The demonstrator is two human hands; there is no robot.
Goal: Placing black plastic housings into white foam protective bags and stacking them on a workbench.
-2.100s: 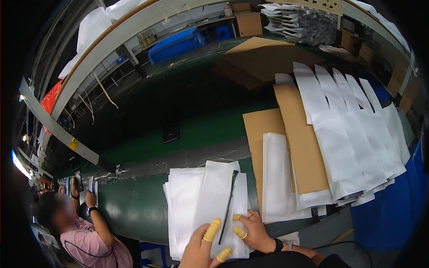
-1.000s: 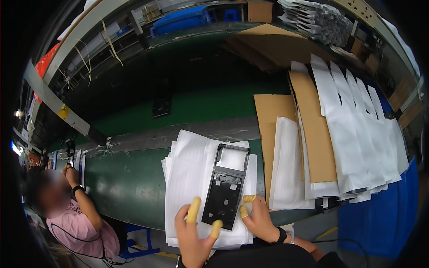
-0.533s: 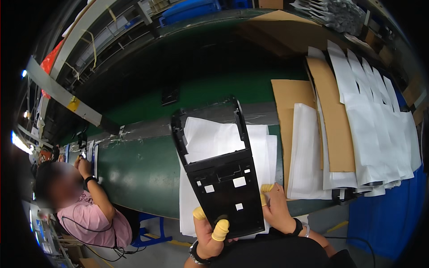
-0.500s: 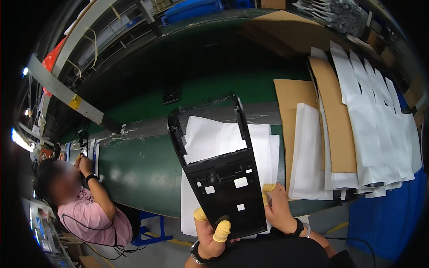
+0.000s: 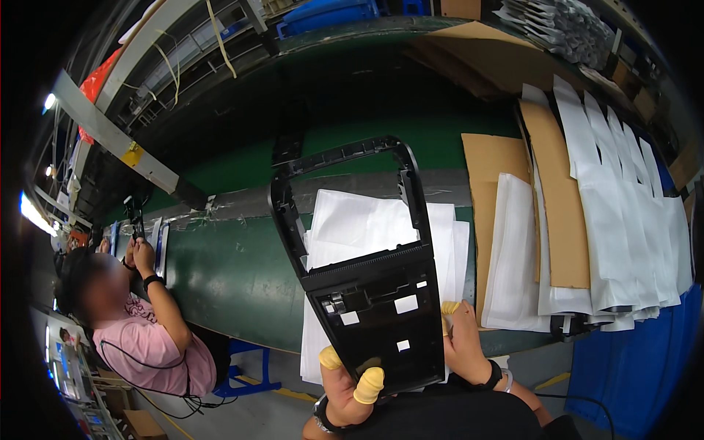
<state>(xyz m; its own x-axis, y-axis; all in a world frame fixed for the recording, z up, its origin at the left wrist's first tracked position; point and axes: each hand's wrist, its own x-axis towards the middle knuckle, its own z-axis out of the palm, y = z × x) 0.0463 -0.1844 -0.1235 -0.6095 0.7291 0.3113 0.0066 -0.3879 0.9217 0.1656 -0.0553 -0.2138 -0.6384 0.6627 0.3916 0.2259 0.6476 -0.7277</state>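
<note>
The left hand (image 5: 345, 389) and right hand (image 5: 466, 348) pinch the lower edges of the black plastic frame (image 5: 359, 257), fingers closed on it. Its long open top stands far above the fingers, so it may tip or twist out.

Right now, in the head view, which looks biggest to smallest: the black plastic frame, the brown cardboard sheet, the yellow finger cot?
1. black plastic frame, though held close to the camera, so unsure against the next
2. brown cardboard sheet
3. yellow finger cot

packages: we see flat white bags (image 5: 381, 235) stacked on the green table (image 5: 227, 257) | more white bags (image 5: 623, 213) fanned out at right over brown cardboard sheets (image 5: 561, 198) | labels: small white square stickers (image 5: 405, 303) on the black panel (image 5: 367, 293) | far back: blue crates (image 5: 330, 13)
</note>
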